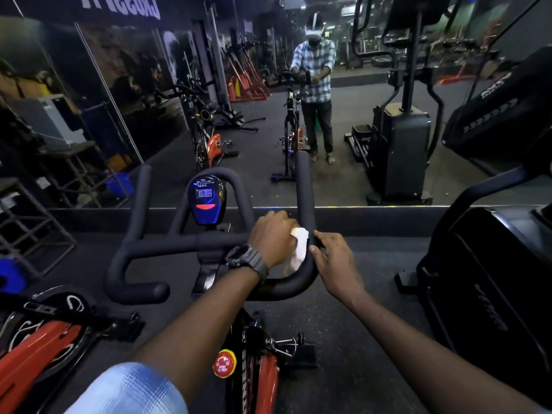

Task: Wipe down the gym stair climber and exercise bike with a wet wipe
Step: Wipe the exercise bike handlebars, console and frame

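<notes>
Your left hand (273, 237) is clenching the wet wipe (297, 249) against the exercise bike's handlebar (191, 245) — right-side bend. Your right hand (334, 259) is gripping that same bend just beside the wipe — fingers curling round the bar.

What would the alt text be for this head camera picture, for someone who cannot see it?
The left hand presses a white wet wipe against the right bend of a black exercise bike handlebar, while the right hand grips the bar beside it. A mirror ahead reflects the person standing at the bike.
</notes>
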